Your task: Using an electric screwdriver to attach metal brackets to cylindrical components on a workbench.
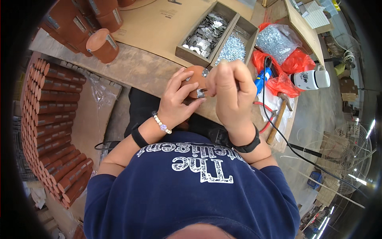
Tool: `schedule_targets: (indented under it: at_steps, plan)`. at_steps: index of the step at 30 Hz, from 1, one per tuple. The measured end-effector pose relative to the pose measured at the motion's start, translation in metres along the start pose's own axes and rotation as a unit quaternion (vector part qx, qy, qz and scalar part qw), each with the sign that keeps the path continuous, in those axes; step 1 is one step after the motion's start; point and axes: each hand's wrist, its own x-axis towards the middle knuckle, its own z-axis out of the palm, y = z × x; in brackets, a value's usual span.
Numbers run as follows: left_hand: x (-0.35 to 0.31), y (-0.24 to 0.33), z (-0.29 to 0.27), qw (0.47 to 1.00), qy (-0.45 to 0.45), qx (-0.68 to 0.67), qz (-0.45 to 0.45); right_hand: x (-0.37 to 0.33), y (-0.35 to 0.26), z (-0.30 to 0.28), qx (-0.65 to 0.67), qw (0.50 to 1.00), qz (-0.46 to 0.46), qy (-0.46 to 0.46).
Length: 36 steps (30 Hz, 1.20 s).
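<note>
My left hand (pixel 172 93) lies with its fingers over a reddish-brown cylinder (pixel 197 74) at the near edge of the workbench, holding it steady. A small metal clip (pixel 200 93) sits on the cylinder by my left thumb and index finger, and a second shiny metal piece (pixel 205 73) shows at its upper right. My right hand (pixel 235 88) is closed in a pinch just right of the cylinder. What it holds, if anything, is hidden by its own fingers. Beyond the hands stands a two-part wooden box (pixel 194 60) with flat metal plates (pixel 207 35) and silver screws (pixel 232 48).
Reddish-brown cylinders (pixel 106 46) stand at the bench's far left; many more are stacked (pixel 57 107) below left. To the right lie a bag of screws (pixel 277 42), a blue tool (pixel 262 79) with a black cord, a white bottle (pixel 308 80) and a hammer (pixel 278 119).
</note>
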Motion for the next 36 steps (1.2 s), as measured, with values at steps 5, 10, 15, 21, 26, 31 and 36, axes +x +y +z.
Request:
schedule_targets:
  at_steps: [5, 10, 15, 21, 26, 31, 36]
  plan:
    - [0.001, 0.001, 0.000, 1.000, 0.004, 0.012, 0.008, 0.010, 0.007, -0.010, 0.206, 0.978, 0.036, 0.013]
    - [0.001, 0.001, 0.000, 1.000, 0.002, 0.019, 0.015, 0.015, 0.010, -0.017, 0.237, 0.967, 0.054, -0.074]
    - [-0.001, 0.001, -0.001, 1.000, -0.005, 0.016, 0.023, 0.020, 0.011, -0.021, 0.285, 0.944, 0.079, -0.148]
    - [0.001, 0.002, -0.002, 0.999, -0.006, 0.018, 0.031, 0.019, 0.011, -0.023, 0.288, 0.946, 0.066, -0.134]
    - [0.001, 0.001, 0.001, 1.000, 0.002, 0.020, 0.013, 0.020, 0.018, -0.025, 0.311, 0.942, 0.045, -0.115]
    - [0.002, 0.002, 0.000, 0.999, -0.007, 0.032, 0.037, 0.016, 0.021, -0.024, 0.324, 0.939, 0.043, -0.103]
    - [0.000, 0.000, 0.000, 0.998, -0.016, 0.038, 0.046, 0.015, 0.020, -0.023, 0.363, 0.927, 0.048, -0.088]
